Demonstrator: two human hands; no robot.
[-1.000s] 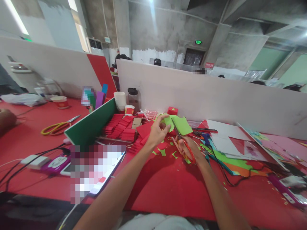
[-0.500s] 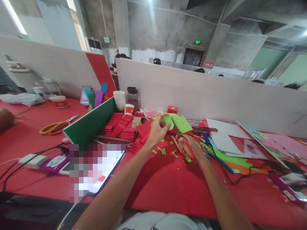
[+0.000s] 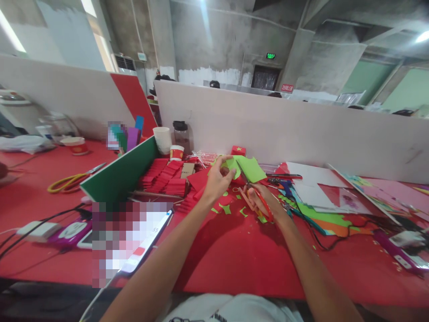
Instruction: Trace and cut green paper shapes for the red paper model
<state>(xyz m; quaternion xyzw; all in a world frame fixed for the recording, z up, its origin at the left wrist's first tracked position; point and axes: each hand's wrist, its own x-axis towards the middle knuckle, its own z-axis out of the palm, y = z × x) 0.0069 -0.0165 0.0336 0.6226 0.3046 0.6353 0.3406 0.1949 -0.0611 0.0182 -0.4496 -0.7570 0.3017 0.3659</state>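
My left hand (image 3: 217,180) pinches a piece of light green paper (image 3: 248,168) above the red table (image 3: 234,255). My right hand (image 3: 263,202) grips red-handled scissors (image 3: 258,199), and their blades reach up into the green paper. Small green offcuts (image 3: 227,208) lie on the table just below both hands.
A green board (image 3: 117,175) stands at the left beside stacks of red folded paper (image 3: 164,174). Paper cups (image 3: 163,139) and a dark jar (image 3: 181,132) stand by the white partition (image 3: 301,129). Coloured paper sheets (image 3: 328,201) lie to the right, yellow scissors (image 3: 70,181) and a phone (image 3: 134,241) to the left.
The hands hold almost the same pose with paper and scissors. The view has shifted a little, so everything sits slightly lower-left than before.
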